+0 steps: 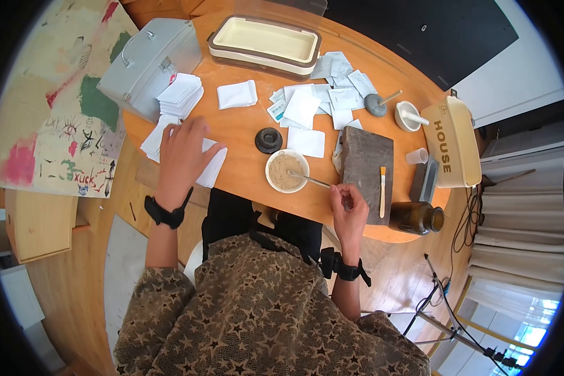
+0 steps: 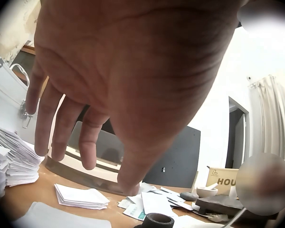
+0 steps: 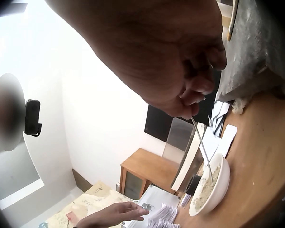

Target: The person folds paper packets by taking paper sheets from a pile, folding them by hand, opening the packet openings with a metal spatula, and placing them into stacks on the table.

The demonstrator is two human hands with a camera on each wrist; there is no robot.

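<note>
My right hand (image 1: 349, 212) pinches the end of a thin metal stirring stick (image 1: 314, 181), whose far end stands in a white bowl (image 1: 304, 161). Beige powdery or pasty stuff (image 1: 284, 173) fills much of that bowl; the right wrist view shows the stick (image 3: 205, 152) slanting down into it. My left hand (image 1: 185, 150), fingers spread and loosely bent, hovers over white folded papers (image 1: 214, 168) at the table's left edge. In the left wrist view nothing is in this hand (image 2: 109, 80). Behind it stands a stack of white paper packets (image 1: 180, 97).
A silver metal case (image 1: 150, 66) and a cream tray box (image 1: 216, 45) stand at the back. Beyond the bowl sit a black round lid (image 1: 269, 140) and scattered paper sachets (image 1: 346, 99). On the right are a dark slab (image 1: 363, 160), a brush (image 1: 383, 188) and a brown jar (image 1: 410, 217).
</note>
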